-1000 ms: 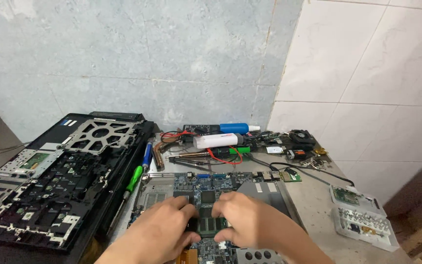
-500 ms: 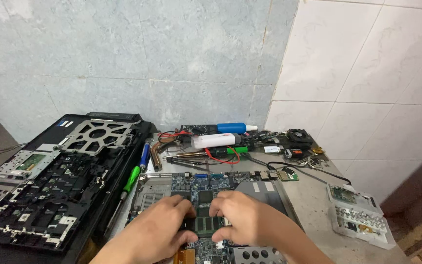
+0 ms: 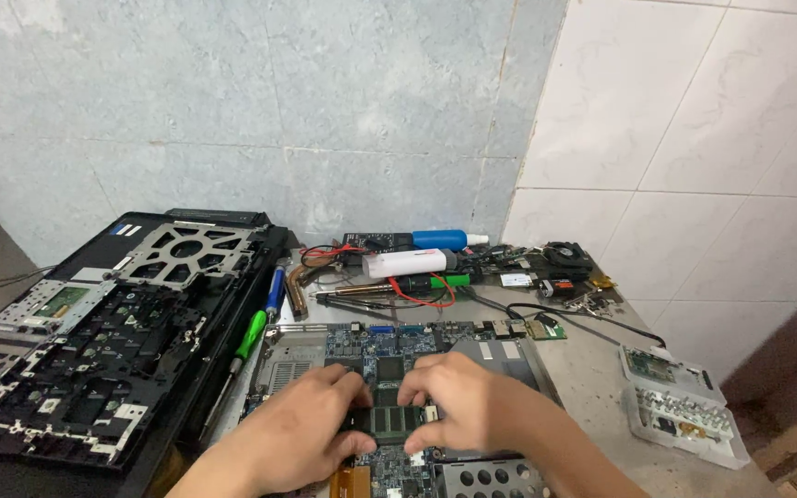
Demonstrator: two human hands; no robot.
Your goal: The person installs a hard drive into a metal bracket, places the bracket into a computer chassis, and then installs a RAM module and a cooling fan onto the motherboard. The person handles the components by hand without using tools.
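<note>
Both my hands are down on the blue laptop circuit board [image 3: 398, 346] at the near edge of the grey counter [image 3: 592, 369]. My left hand [image 3: 302, 433] has its fingers curled and pinched on the left end of the small green memory stick with black chips [image 3: 389, 421]; my right hand [image 3: 468, 401] is clamped on its right end, thumb low and fingers arched over the top. The stick lies flat across the middle of the board, between my two hands, just nearer to me than a dark square chip [image 3: 389, 367].

Left of the board, a green-handled screwdriver [image 3: 249, 337] and a blue-handled screwdriver [image 3: 275, 290] lie end to end along the gap beside the black stripped-down laptop shell [image 3: 94, 360], which fills the counter's left side with its grey metal frame [image 3: 186, 254] toward the far edge.

Along the far edge there's a clutter: a blue tube [image 3: 440, 240], a white tube [image 3: 408, 264] just in front of it, red wires [image 3: 422, 293], a bent copper heat pipe [image 3: 299, 281] and a small black fan [image 3: 566, 254] toward the far right corner.

Near the right edge sits a clear plastic parts box with its lid open [image 3: 680, 406], well apart from my hands.
</note>
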